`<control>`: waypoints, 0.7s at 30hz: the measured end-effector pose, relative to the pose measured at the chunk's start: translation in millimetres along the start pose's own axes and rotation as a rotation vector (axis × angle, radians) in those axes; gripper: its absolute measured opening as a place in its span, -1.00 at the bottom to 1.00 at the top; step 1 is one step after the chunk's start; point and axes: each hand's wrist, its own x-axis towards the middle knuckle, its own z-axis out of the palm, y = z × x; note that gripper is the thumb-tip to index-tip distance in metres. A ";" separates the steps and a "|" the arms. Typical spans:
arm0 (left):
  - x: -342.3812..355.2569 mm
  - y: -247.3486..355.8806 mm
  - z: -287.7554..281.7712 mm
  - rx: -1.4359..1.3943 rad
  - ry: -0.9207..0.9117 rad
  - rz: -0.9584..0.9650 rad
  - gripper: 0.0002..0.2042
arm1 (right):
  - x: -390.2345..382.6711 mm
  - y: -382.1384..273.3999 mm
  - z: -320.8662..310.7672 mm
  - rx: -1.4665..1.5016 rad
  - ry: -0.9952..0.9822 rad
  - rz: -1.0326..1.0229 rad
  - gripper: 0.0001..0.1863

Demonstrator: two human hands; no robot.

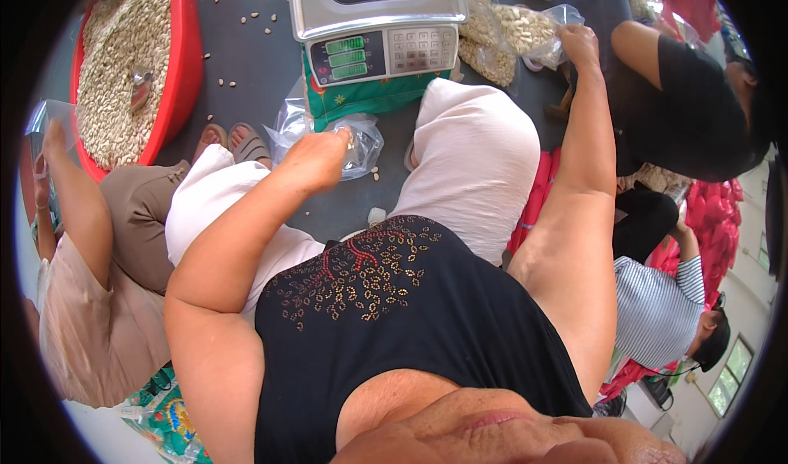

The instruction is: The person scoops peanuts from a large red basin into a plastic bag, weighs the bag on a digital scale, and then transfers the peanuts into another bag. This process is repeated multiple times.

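My left hand [320,156] is closed on a crumpled clear plastic bag [365,159] with a few pale seeds showing, low beside a green printed sack [353,100] that lies under a digital weighing scale [377,4]. At the upper right my right hand [579,47] grips the top of a clear bag of pale seeds [525,33], which lies among more filled bags [484,60] to the right of the scale.
A red tub [182,86] of pale seeds stands at upper left, with loose seeds on the grey surface [238,54]. A co-worker [82,316] sits at left holding a clear bag; others [689,103] [657,316] sit at right near pink-red packages [718,226].
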 end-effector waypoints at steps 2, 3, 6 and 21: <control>0.5 1.1 -1.5 0.016 -0.013 0.000 -0.62 | -15.9 10.7 7.8 0.091 -0.112 0.076 -0.71; 0.7 0.4 -0.2 0.017 -0.008 0.009 -0.61 | -20.5 14.5 11.1 0.138 -0.165 0.109 -0.72; 1.0 1.3 0.4 0.026 -0.003 0.029 -0.59 | -10.6 61.3 71.1 -0.042 -0.391 -0.088 -0.69; 7.1 -0.8 23.3 -0.029 0.002 0.012 -0.70 | -10.4 35.7 125.5 0.227 -0.228 -0.142 -0.74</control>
